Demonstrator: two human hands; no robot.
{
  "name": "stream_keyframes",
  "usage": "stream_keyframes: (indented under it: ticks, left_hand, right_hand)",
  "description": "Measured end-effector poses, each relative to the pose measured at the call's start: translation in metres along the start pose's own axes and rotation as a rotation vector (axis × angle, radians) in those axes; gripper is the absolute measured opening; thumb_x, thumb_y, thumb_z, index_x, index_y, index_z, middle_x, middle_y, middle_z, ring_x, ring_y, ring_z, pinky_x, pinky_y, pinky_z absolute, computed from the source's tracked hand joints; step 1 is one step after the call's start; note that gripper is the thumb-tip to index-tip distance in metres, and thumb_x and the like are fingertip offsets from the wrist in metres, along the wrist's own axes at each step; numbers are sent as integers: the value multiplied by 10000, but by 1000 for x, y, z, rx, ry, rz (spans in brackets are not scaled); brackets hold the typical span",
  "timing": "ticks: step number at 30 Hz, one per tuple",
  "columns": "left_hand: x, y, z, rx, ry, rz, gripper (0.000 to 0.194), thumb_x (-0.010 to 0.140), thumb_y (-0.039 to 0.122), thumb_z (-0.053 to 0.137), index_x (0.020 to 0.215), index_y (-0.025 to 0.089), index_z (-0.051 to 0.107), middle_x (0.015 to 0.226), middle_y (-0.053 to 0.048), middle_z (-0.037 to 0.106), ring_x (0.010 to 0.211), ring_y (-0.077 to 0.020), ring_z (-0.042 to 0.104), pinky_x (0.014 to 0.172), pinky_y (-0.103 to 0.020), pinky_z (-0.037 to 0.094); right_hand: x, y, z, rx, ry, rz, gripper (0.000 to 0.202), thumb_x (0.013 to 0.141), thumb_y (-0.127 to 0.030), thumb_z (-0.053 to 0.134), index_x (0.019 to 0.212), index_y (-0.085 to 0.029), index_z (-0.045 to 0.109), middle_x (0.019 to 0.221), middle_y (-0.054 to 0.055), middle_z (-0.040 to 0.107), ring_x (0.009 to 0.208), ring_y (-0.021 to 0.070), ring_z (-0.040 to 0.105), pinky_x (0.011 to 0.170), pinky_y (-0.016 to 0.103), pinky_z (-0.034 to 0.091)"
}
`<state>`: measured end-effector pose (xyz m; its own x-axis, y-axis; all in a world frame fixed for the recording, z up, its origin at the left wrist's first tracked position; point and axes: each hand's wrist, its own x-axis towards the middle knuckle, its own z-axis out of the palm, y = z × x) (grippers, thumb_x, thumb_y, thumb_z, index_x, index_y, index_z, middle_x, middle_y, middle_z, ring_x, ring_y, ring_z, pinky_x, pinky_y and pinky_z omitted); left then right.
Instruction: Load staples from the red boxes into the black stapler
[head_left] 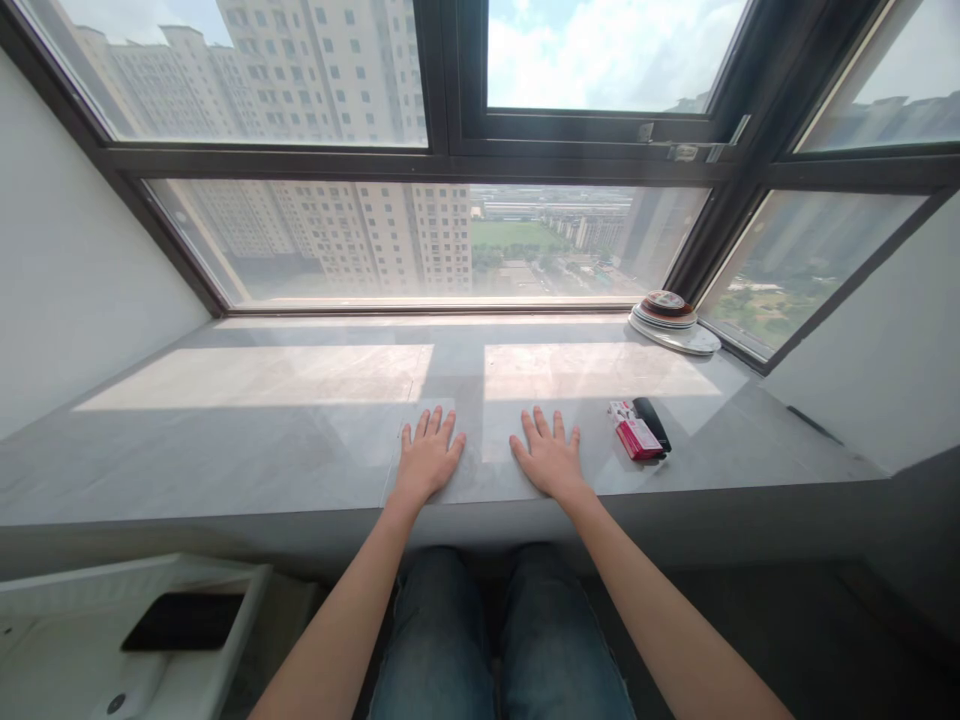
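Observation:
My left hand [429,458] lies flat on the grey marble-look windowsill [300,460], palm down with its fingers spread. To the right of it, my right hand [549,455] rests on the same sill in the same way. Neither hand holds anything. A pink and white box [637,437] is the object nearest my right hand, a short way to its right. Against the box lies a black oblong object [652,425] whose kind I cannot make out.
A stack of plates or lids [666,322] sits in the sill's far right corner. Dark-framed windows [442,165] rise behind the sill. Below on the left, a black flat object, perhaps a phone [184,621], lies on a white basin or tub [67,600].

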<state>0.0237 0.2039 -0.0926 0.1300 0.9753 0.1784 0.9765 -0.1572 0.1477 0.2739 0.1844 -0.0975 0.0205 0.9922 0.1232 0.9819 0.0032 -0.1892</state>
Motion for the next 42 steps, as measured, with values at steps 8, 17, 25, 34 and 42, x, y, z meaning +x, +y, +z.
stream_keyframes:
  ticks: [8,17,25,34,42]
  left_hand:
    - [5,-1,3,9,-10,-5,614,1025,582,228,1593,354,272,1685,6,153,1556,-247,100,1232,-545,96]
    - [5,-3,7,-9,28,26,613,1031,581,215,1584,331,307,1677,-8,189,1548,-259,138,1230,-557,117]
    - [4,-5,8,-48,39,40,610,1022,576,248,1577,336,330,1674,-14,194,1549,-287,148,1226,-585,118]
    - [0,-1,9,-50,58,35,630,1015,583,268,1582,316,330,1674,-33,190,1551,-295,135,1228,-572,91]
    - [0,1,11,-40,87,37,649,1008,594,264,1584,304,332,1672,-48,200,1545,-309,149,1223,-577,83]
  right_hand:
    - [-4,-2,0,8,-6,22,711,1022,-639,239,1638,-289,192,1694,20,56,1519,403,-56,1168,658,-59]
    - [-6,-2,-2,5,-15,39,710,1025,-629,236,1641,-282,170,1696,23,22,1518,394,-86,1163,655,-84]
    - [-4,-3,2,-26,5,39,711,1019,-641,229,1639,-299,173,1695,30,46,1514,402,-106,1144,691,-69]
    - [-6,-5,5,-44,50,29,707,1017,-629,248,1637,-291,195,1693,48,67,1508,443,-38,1130,722,-37]
    - [-6,-5,4,-46,78,-1,703,1018,-618,280,1633,-281,217,1689,65,89,1512,433,-11,1143,706,-21]
